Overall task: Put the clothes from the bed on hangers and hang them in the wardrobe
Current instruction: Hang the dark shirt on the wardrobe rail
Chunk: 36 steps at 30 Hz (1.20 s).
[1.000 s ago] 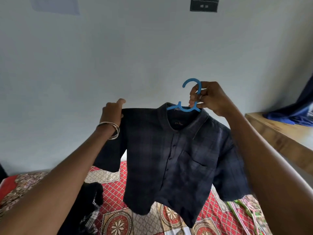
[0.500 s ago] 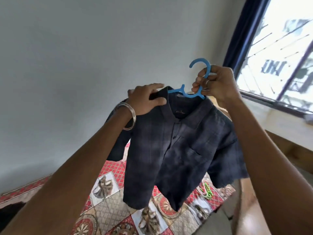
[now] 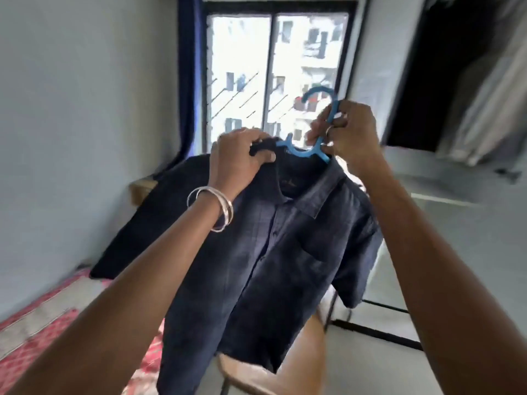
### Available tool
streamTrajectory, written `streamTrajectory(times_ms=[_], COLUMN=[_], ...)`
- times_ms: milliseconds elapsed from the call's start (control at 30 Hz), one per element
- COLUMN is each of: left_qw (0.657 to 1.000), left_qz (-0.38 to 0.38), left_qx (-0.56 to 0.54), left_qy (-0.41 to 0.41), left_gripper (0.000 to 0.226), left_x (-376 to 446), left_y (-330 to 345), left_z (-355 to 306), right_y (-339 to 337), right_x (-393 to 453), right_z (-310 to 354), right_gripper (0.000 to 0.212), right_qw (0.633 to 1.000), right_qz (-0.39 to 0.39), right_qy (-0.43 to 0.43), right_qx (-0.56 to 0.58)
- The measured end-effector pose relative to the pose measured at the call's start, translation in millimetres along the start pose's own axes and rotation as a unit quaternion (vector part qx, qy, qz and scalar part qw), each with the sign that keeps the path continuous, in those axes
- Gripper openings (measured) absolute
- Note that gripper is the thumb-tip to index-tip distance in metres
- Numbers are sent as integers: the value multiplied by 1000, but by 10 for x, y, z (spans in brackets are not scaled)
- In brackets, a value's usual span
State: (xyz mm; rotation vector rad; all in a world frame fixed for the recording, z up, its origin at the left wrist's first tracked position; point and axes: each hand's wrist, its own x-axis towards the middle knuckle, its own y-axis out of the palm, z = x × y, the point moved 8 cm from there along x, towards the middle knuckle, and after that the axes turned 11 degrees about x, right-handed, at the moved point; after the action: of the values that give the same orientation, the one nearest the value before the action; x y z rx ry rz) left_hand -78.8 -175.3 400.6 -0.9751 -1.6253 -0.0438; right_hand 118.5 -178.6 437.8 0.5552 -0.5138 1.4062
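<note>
Turning from the wall to the window, the view now shows a dark wardrobe opening (image 3: 445, 81) beyond the right hand (image 3: 346, 132), so hanging looks next. That hand grips the blue hanger (image 3: 328, 115) by its neck, while the left hand (image 3: 239, 155), moved in from the shoulder, pinches the collar of the dark shirt (image 3: 271, 252) draped below both hands.

Dark navy checked cloth shirt (image 3: 273, 252), matt woven, soft folds, below both hands. Blue smooth plastic hanger (image 3: 306, 151) between the hands, slight sheen. Shiny silver metal bangles (image 3: 218, 208) on left wrist. Red patterned cloth bedspread (image 3: 42, 332) lower left, matt.
</note>
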Motion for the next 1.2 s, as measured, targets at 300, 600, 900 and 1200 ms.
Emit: streamTrajectory(times_ms=[300,600,900,1200], left_qw=[982,955,949,952], left_qz=[64,76,67,28], left_qx=[-174,-285,-308,-304], left_qy=[22,-23,-17,26], left_gripper=[22,13,20,16], left_x=[203,691,1891,3325], left_y=[1647,3279,4887,5906], left_z=[-2217,-3425,-4204,-4424], right_y=[-2677,-4645,-6046,-6661], right_x=[-179,-253,761,2351], right_z=[576,446,-283,-703], right_gripper=[11,32,112,111], right_qw=[987,863,642,563], right_qz=[-113,-185,-81,-105], right_qy=[-49,-78,1,-138], right_qx=[-106,-463,-763,-808])
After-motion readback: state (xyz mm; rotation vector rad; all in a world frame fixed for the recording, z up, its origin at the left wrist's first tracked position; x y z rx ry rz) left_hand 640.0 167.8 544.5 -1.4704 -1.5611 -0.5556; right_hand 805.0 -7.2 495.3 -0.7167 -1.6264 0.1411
